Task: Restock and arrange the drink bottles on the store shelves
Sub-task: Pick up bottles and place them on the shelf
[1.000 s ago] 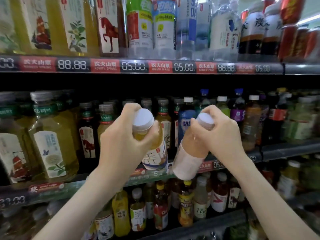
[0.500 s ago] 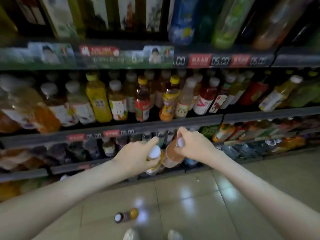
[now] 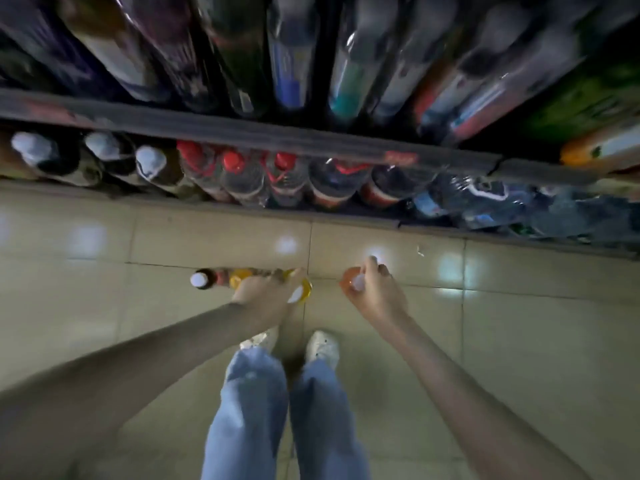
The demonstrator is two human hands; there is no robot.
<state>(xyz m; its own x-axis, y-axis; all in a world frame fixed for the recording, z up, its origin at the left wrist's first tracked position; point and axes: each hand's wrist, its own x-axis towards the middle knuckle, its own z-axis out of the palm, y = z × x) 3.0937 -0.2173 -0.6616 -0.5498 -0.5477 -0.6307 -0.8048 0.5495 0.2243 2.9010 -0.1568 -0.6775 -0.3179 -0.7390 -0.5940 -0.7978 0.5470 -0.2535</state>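
Head view: the person has stooped low to the floor. The left hand still grips the yellow bottle, the right hand the orange bottle. A dark bottle lies just left of the left grip. Probably parking stock.

Beige glossy tiled floor, divided by thin dark grout lines and carrying several pale, blurred light reflections; a small whitish scrap lies on a tile near the floor's far edge. At the near edge, centre, a person's legs in light-blue jeans end in white shoes, set close together.
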